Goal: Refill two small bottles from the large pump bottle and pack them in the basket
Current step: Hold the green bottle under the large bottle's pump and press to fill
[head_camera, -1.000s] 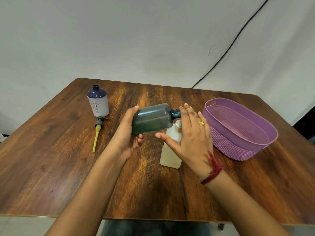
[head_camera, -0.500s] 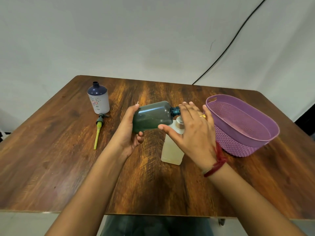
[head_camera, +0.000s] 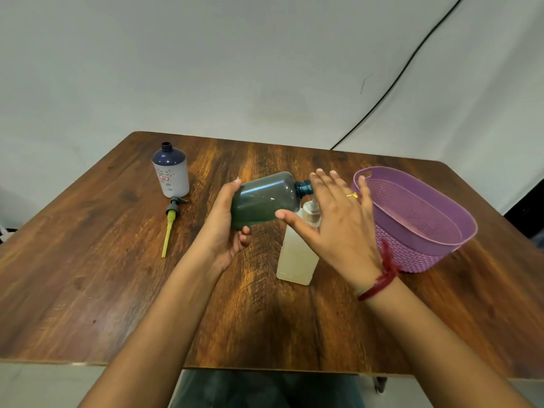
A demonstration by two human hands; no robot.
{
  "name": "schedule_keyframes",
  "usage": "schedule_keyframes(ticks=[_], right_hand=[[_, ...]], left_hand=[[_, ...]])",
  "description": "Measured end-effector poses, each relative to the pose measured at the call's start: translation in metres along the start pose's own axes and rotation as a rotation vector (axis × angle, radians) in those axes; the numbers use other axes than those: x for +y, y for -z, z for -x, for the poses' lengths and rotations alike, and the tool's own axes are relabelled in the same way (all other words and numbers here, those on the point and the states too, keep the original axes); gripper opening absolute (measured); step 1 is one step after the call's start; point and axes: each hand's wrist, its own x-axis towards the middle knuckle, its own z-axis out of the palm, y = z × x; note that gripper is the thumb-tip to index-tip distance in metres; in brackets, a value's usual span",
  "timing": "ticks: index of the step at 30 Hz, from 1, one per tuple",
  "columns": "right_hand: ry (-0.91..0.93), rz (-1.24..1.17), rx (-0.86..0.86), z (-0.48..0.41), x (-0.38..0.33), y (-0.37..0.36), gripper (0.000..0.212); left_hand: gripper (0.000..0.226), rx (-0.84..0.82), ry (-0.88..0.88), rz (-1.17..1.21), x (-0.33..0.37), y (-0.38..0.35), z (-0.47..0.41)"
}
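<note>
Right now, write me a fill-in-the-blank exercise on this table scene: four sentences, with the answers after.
1. The dark green bottle is gripped, tilted, by the ____ hand.
2. The right hand lies flat over the head of the pump bottle, which stands ____.
3. The purple basket is ____.
4. In front of the uncapped white bottle, a loose pump with a yellow tube lies on the wooden ____.

Answers: left; upright; empty; table

Table (head_camera: 103,290): basket (head_camera: 418,256), pump bottle (head_camera: 295,260), white bottle (head_camera: 172,179)
</note>
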Motion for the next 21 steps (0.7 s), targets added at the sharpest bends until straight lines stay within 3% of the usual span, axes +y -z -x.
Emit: schedule_keyframes(ticks=[21], right_hand=[[-0.003, -0.042, -0.004, 0.007, -0.003, -0.009, 0.098]], left_hand=[[0.036, 0.011, -0.014, -0.034, 0.002, 0.001, 0.002]])
